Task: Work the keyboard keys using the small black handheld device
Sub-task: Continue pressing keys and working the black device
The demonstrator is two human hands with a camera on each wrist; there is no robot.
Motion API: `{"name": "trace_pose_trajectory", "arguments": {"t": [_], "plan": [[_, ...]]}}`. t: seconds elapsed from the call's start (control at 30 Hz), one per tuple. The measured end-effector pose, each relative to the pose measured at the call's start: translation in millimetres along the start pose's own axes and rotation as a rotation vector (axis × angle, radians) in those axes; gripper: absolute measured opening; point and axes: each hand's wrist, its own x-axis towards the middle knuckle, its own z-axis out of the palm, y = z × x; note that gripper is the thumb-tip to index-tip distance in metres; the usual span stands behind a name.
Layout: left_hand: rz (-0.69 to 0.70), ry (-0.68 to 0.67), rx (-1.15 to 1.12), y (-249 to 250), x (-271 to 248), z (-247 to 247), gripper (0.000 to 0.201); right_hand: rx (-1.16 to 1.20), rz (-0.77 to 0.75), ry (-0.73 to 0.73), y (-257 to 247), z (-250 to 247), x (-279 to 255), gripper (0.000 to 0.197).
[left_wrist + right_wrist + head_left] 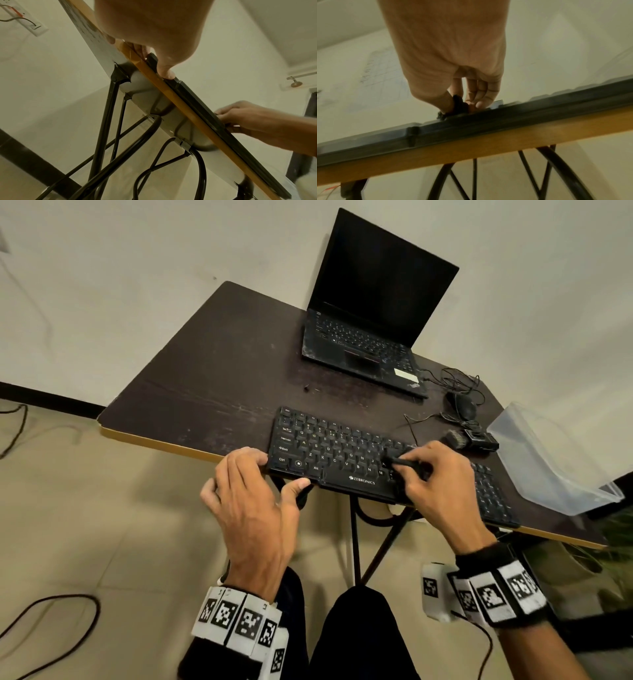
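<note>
A black keyboard (342, 446) lies along the near edge of the dark table (212, 364). My left hand (281, 470) holds its front left corner, fingers over the left end and thumb against the front edge. In the left wrist view the thumb (166, 73) presses the keyboard's front rim (197, 102). My right hand (411, 463) pinches a small black device (399, 461), its tip down on the keys right of the letter block. The right wrist view shows that black device (458, 105) between thumb and fingers, touching the keyboard (488, 121).
An open laptop (370, 313) with a dark screen stands at the back. A mouse (464, 405), tangled cables, a small brush and a black item (472, 440) lie to the right. A clear plastic container (548, 460) sits at the right end. Black metal legs (106, 121) run under the table.
</note>
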Motion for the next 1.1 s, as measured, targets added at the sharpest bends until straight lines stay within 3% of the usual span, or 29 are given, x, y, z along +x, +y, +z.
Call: {"name": "trace_pose_trajectory", "arguments": {"t": [0.1, 0.23, 0.43, 0.53, 0.67, 0.9, 1.0, 1.1], "plan": [[0.006, 0.006, -0.009, -0.1, -0.4, 0.1, 0.055, 0.013, 0.072, 0.037, 10.5, -3.4, -5.7, 0.006], [0.005, 0.014, -0.036, -0.7, -0.4, 0.5, 0.052, 0.175, 0.074, 0.075, -16.4, 19.7, -1.7, 0.003], [0.043, 0.01, -0.06, 0.0, -1.0, -2.6, 0.041, 0.333, -0.213, -0.041, -128.5, 75.9, 3.9, 0.004], [0.028, 0.024, -0.065, 0.0, 0.4, -4.4, 0.036, 0.318, -0.32, -0.09, -153.5, 88.1, 2.4, 0.007], [0.06, 0.013, -0.065, -0.8, -0.2, -4.8, 0.04, 0.223, -0.298, -0.026, -110.1, 66.7, -3.6, 0.005], [0.04, 0.005, -0.04, -1.6, -1.4, 0.3, 0.048, 0.083, -0.026, 0.145, 3.1, 11.1, -21.4, 0.005], [0.046, 0.006, -0.051, -2.0, -1.4, 0.8, 0.047, 0.121, 0.024, 0.17, 5.5, 13.8, -23.8, 0.004], [0.055, 0.008, -0.048, -2.1, -1.2, 0.7, 0.047, 0.274, -0.065, 0.151, -32.9, 39.3, -22.5, 0.007]]}}
